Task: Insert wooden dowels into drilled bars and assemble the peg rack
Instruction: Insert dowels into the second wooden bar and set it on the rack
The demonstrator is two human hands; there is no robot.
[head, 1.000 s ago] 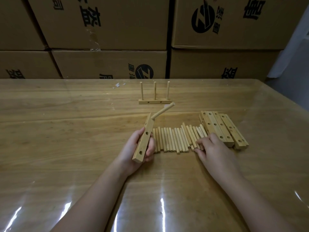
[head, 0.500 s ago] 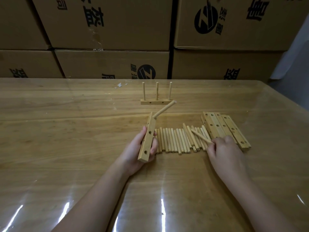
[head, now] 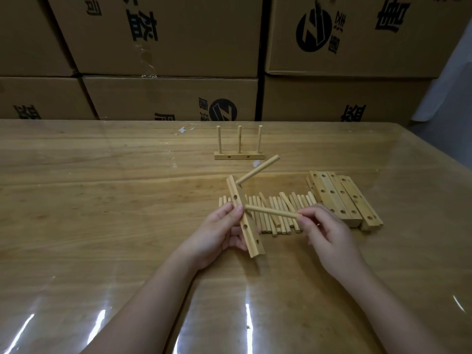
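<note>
Left hand (head: pixel 217 231) grips pale square-section drilled bar (head: pixel 245 218), tilted, round holes along face; one smooth round dowel (head: pixel 257 172) already seated near far end, pointing toward 2 o'clock; right hand (head: pixel 329 233) pinches second dowel (head: pixel 272 211) by its end, tip touching bar at middle hole; half second ago that dowel was just lifting off loose dowel row (head: pixel 275 213); row lies at 12 o'clock from hands, spare bar stack (head: pixel 344 198) at 2 o'clock, finished three-peg rack (head: pixel 239 155) beyond; glossy film-covered wooden table (head: pixel 102 200); printed cardboard cartons (head: pixel 178 34) stacked behind.
</note>
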